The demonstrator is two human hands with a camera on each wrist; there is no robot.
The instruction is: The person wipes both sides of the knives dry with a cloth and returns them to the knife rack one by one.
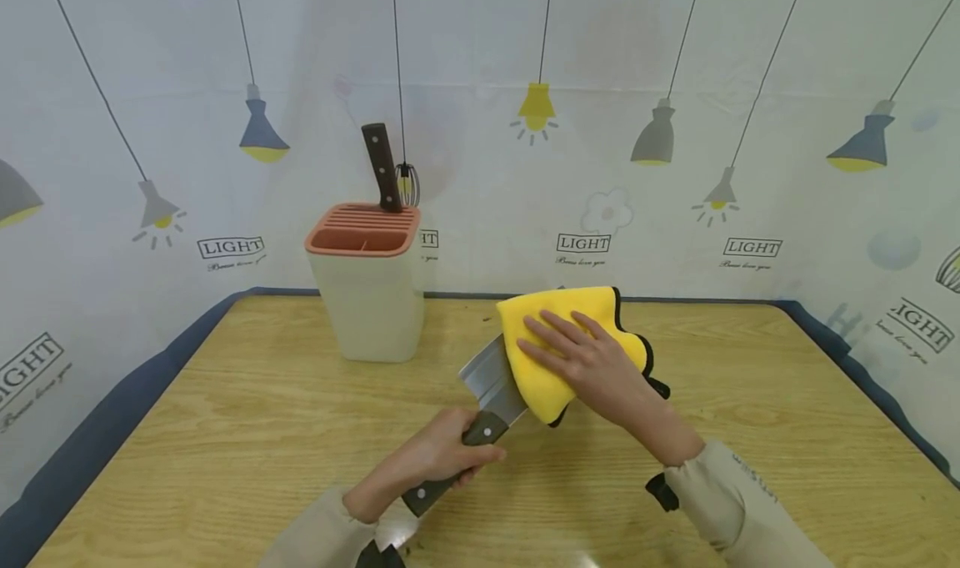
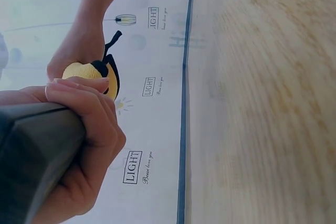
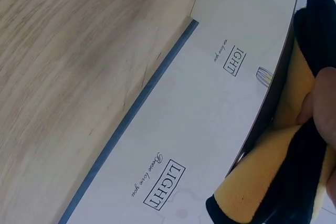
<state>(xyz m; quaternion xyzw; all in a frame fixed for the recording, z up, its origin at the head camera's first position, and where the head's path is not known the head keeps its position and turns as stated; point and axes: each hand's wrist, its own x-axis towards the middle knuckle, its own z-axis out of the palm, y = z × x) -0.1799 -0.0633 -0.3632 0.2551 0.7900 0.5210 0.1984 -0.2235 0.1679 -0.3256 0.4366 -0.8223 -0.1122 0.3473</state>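
Note:
In the head view my left hand (image 1: 448, 447) grips the dark riveted handle of a cleaver (image 1: 491, 376), whose broad steel blade points up and to the right. A yellow cloth (image 1: 536, 384) with black edging covers the far part of the blade. My right hand (image 1: 592, 364) lies over the cloth, its fingers spread across the top and the thumb hidden. The left wrist view has the left fingers (image 2: 97, 124) curled round the handle (image 2: 42, 150). Close up in the right wrist view, the cloth (image 3: 257, 182) is folded along the blade's edge, with fingertips at the right border.
A cream knife holder (image 1: 367, 309) with an orange slotted top stands at the back left of the wooden table (image 1: 247, 434). A dark-handled knife (image 1: 382, 168) is upright in its slots. A wall cloth (image 1: 480, 176) printed with lamps hangs behind the table's far edge.

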